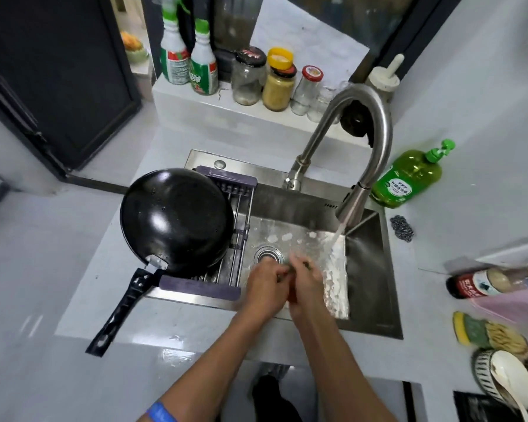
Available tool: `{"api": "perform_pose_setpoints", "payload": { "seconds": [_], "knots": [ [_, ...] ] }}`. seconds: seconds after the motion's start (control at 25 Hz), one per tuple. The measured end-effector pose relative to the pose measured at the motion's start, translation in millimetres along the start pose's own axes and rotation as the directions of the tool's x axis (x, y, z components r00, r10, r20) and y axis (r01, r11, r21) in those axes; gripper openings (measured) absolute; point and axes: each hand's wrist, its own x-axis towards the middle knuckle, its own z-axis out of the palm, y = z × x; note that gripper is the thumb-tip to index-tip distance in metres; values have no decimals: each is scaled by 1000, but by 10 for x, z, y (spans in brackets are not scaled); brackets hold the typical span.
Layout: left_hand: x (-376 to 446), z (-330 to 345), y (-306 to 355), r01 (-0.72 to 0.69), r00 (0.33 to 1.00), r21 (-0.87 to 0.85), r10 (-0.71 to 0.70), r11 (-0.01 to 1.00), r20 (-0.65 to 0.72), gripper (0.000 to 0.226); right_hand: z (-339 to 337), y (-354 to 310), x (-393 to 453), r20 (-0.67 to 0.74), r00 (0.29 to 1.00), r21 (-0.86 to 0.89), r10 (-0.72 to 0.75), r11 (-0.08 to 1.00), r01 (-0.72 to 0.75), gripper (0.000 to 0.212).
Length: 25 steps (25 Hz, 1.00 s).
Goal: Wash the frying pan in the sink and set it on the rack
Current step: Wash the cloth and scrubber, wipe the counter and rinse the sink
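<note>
Blurred fingers of the left hand (pixel 264 283) and right hand (pixel 304 281) press together over the steel sink (pixel 375 269) near its front rim, pinching nothing I can make out. Bare basin lies around them — water pours on the right. Glossy black frying pan (pixel 176 217) sits wet, bottom up, on the rack (pixel 241 190) at the sink's left edge, handle overhanging the counter.

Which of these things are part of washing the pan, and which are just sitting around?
Part of the job: frying pan, rack, sink, running faucet, both hands.

Lying about: green soap bottle, steel scrubber, jars, spray bottles, bowl with spoon.
</note>
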Motion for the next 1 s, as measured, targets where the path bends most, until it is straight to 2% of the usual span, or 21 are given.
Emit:
{"api": "perform_pose_setpoints", "payload": {
  "seconds": [0.08, 0.12, 0.2, 0.24, 0.28, 0.4, 0.52, 0.56, 0.64, 0.68, 0.72, 0.8, 0.88, 0.92, 1.0],
  "knots": [
    [-22, -156, 54, -20, 1000, 5, 20, 1000, 20, 18, 106, -2, 41, -66, 996, -75, -52, 996, 47, 19],
    [-49, -265, 95, 26, 999, -157, -31, 987, -30, 16, 149, -37, 77, -73, 992, -132, -106, 987, 95, 15],
    [-80, -419, 66, 139, 966, -508, -230, 850, -120, 14, 187, -124, 201, -98, 977, -220, -191, 961, 166, 12],
    [-103, -496, 29, 163, 947, -566, -289, 808, -140, 15, 212, -148, 278, -98, 971, -258, -216, 948, 185, 16],
    [-117, -537, -38, 183, 941, -550, -307, 815, -141, 16, 249, -168, 337, -85, 970, -298, -227, 935, 192, 23],
    [-170, -549, -99, 277, 943, -503, -333, 819, -24, 16, 403, -195, 523, -91, 965, -372, -245, 908, 195, 44],
    [-215, -480, -1, 264, 956, -564, -291, 783, 44, 13, 521, -286, 504, -135, 966, -346, -220, 924, 162, 40],
    [-227, -472, 62, 239, 966, -629, -243, 740, 82, 9, 512, -321, 459, -105, 977, -301, -184, 942, 145, 42],
    [-215, -491, 172, 229, 972, -785, -178, 576, 153, 24, 473, -390, 311, 88, 993, -172, -78, 981, 92, 47],
    [-199, -517, 214, 239, 968, -825, -187, 512, 165, 32, 445, -421, 216, 209, 976, -131, -54, 988, 82, 48],
    [-177, -540, 238, 253, 962, -831, -223, 495, 160, 35, 407, -441, 140, 301, 952, -149, -64, 982, 113, 46],
    [-127, -585, 290, 229, 960, -780, -267, 583, 82, 25, 302, -432, 45, 366, 920, -293, -143, 920, 259, 43],
    [-63, -637, 295, 136, 975, -720, -220, 680, -23, 11, 193, -372, 2, 332, 917, -393, -220, 851, 347, 44],
    [-24, -654, 288, 90, 982, -697, -182, 712, -60, 14, 135, -354, 10, 321, 920, -375, -226, 862, 342, 47],
    [35, -672, 261, 43, 988, -633, -127, 773, -87, 17, 23, -350, -17, 347, 926, -244, -150, 939, 243, 52]
  ]
}}
